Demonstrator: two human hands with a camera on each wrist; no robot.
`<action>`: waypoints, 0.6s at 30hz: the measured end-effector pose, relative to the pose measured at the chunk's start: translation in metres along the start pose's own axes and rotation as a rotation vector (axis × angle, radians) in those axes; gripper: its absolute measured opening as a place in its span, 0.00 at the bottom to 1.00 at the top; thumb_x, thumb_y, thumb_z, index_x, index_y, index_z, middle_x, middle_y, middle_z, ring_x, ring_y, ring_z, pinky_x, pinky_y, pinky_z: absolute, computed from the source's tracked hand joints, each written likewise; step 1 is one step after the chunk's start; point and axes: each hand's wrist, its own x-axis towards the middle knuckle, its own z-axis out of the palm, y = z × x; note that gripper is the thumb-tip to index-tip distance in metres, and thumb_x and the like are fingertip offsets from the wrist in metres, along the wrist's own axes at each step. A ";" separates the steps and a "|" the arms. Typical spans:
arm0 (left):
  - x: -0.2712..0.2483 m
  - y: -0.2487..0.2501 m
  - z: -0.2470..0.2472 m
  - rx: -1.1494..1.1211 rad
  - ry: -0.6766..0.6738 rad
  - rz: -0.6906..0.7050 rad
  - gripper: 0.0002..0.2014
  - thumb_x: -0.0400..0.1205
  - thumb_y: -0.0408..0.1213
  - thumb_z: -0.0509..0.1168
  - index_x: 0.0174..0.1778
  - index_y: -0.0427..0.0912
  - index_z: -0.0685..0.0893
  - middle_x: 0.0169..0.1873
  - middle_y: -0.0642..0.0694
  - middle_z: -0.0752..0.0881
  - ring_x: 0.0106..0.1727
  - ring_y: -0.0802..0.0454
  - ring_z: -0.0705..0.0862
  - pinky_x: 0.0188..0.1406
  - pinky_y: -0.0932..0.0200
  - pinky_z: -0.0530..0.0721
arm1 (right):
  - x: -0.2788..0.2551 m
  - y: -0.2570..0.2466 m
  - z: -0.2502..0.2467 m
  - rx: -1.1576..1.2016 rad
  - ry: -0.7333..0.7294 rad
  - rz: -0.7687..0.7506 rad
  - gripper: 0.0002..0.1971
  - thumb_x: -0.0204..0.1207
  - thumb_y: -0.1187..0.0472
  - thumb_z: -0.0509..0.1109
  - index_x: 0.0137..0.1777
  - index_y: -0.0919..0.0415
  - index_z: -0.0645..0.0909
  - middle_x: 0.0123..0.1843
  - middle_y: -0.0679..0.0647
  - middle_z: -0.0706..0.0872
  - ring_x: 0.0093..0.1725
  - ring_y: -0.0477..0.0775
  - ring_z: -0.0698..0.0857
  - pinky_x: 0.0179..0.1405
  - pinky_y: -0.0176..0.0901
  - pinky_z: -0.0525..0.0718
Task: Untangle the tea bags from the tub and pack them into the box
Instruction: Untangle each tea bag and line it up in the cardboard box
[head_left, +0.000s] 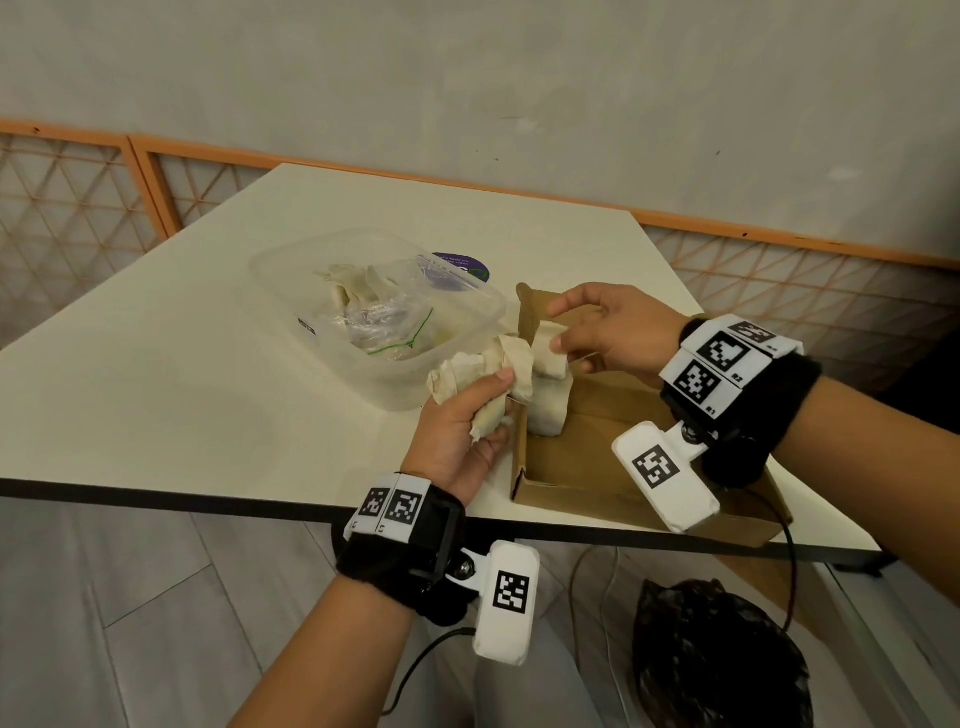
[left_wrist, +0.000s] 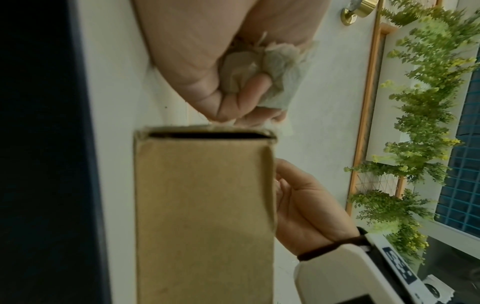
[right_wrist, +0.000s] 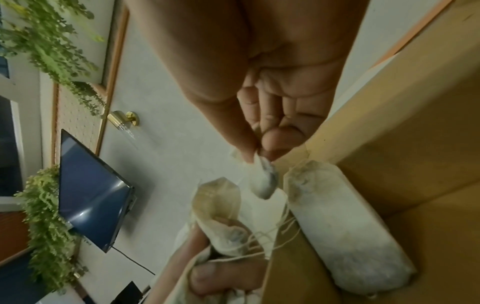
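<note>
My left hand (head_left: 470, 415) grips a bunch of pale tea bags (head_left: 480, 371) between the clear plastic tub (head_left: 384, 317) and the brown cardboard box (head_left: 613, 457); the same bunch (left_wrist: 270, 70) shows in the left wrist view. Over the box's left wall my right hand (head_left: 587, 338) pinches one tea bag (head_left: 550, 353) between thumb and fingers; this bag (right_wrist: 262, 181) is tied by tangled strings (right_wrist: 272, 232) to the bunch (right_wrist: 221, 211). Another tea bag (right_wrist: 345, 226) stands inside the box (right_wrist: 415, 144). More tea bags (head_left: 353, 283) and a plastic zip bag lie in the tub.
The white table (head_left: 156, 395) has a dark front edge close to the box. A purple round lid (head_left: 462, 265) lies behind the tub. A dark bag (head_left: 722, 654) and cables sit on the floor below. An orange-framed lattice panel (head_left: 67, 208) runs behind the table.
</note>
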 end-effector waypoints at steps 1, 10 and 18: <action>0.000 0.000 0.000 0.001 0.004 0.001 0.05 0.75 0.30 0.68 0.45 0.41 0.82 0.31 0.47 0.81 0.25 0.61 0.78 0.14 0.72 0.71 | 0.001 0.001 0.000 -0.017 -0.019 0.022 0.16 0.71 0.75 0.71 0.55 0.58 0.78 0.34 0.57 0.78 0.30 0.52 0.78 0.31 0.38 0.81; 0.002 -0.002 0.000 0.074 0.036 0.070 0.11 0.75 0.29 0.69 0.52 0.40 0.83 0.32 0.48 0.82 0.25 0.60 0.79 0.16 0.70 0.72 | -0.006 -0.012 0.015 -0.044 -0.167 0.029 0.07 0.72 0.72 0.71 0.45 0.61 0.82 0.41 0.58 0.83 0.38 0.52 0.83 0.32 0.32 0.86; 0.003 -0.006 -0.002 0.175 0.054 0.183 0.08 0.77 0.24 0.68 0.49 0.39 0.84 0.28 0.50 0.84 0.26 0.59 0.81 0.23 0.68 0.77 | -0.008 -0.021 0.012 -0.190 -0.058 -0.072 0.12 0.67 0.73 0.75 0.45 0.58 0.80 0.40 0.54 0.81 0.31 0.47 0.79 0.25 0.30 0.80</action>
